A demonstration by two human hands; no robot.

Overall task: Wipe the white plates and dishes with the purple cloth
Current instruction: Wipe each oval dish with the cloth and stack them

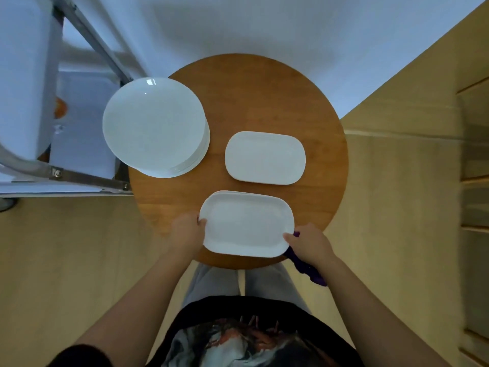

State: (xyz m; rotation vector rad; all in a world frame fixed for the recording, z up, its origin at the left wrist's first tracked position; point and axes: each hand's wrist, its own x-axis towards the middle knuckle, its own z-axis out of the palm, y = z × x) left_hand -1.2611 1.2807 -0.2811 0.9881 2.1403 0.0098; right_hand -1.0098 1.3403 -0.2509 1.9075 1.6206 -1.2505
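Gripping the near dish (247, 223) at both short ends, the left hand (185, 231) curls its thumb over the left rim, while the right hand (309, 243) pinches the right rim with the purple cloth (308, 268) bunched underneath. The dish sits at the round table's (264, 96) near edge. Likely risks: the cloth-padded grip slipping, or the dish striking the second dish (264, 158) or the plate stack (154, 127).

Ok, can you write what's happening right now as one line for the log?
left hand: grips near oblong dish | right hand: holds dish edge and purple cloth | round plates: stacked, untouched
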